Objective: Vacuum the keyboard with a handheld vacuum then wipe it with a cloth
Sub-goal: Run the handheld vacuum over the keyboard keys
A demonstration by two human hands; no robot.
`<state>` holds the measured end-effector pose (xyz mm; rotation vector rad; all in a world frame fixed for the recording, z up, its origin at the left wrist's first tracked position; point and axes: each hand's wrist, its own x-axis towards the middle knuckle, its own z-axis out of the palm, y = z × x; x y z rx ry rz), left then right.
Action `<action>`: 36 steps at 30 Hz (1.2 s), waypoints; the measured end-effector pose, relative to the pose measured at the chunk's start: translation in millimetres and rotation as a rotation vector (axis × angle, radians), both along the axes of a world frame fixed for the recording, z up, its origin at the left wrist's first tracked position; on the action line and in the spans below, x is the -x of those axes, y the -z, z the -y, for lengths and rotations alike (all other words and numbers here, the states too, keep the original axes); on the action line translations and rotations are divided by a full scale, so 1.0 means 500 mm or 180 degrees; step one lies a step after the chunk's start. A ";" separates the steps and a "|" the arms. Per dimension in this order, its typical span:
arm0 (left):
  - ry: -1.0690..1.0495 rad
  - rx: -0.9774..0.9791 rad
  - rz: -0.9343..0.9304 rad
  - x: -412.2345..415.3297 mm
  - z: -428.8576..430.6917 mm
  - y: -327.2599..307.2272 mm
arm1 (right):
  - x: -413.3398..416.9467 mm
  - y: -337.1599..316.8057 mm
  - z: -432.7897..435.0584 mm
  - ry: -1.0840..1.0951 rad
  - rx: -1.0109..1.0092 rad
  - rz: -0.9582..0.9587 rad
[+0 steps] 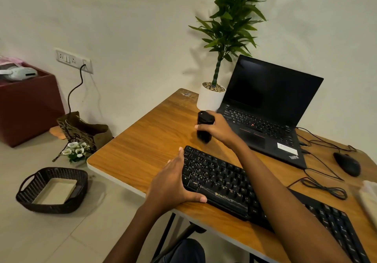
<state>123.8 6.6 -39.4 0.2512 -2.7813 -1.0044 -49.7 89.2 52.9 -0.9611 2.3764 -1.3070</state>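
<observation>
The desk (142, 140) carries everything, and the keyboard (255, 193) lies across its near part, long axis running from the far left corner down toward the near right, its key face up and its front edge toward the person. That slant puts the left end closest to the left hand (173, 183), which rests flat against that end, fingers spread and open along the side, thumb stretched along the front edge; I judge this a bracing hold, so the board will not slide under the nozzle. A laptop (265, 111) stands open behind it, beside a potted plant (212, 97), with a mouse (346, 163) well off to the right. The right hand (216, 128) is wrapped around the vacuum (204, 128), fingers curled tight about its dark body. The vacuum stands nearly upright, long axis vertical, lower end just above or on the desk between keyboard and plant; which end is the nozzle I cannot tell. It seems not yet over the keys, so vacuuming looks about to begin. A pale thing at the right edge may be the cloth (369, 199), but it is too cropped to say.
</observation>
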 end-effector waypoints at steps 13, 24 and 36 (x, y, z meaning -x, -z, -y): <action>0.0005 -0.0071 -0.0279 -0.001 0.001 0.002 | -0.052 0.011 -0.088 0.0194 0.0377 0.0402; -0.0072 -0.0204 -0.0306 0.001 0.000 0.002 | -0.071 0.027 0.006 -0.0205 -0.0051 -0.0256; -0.0091 -0.0191 -0.0319 0.002 -0.001 0.008 | -0.051 0.033 0.001 -0.0213 0.0002 -0.0234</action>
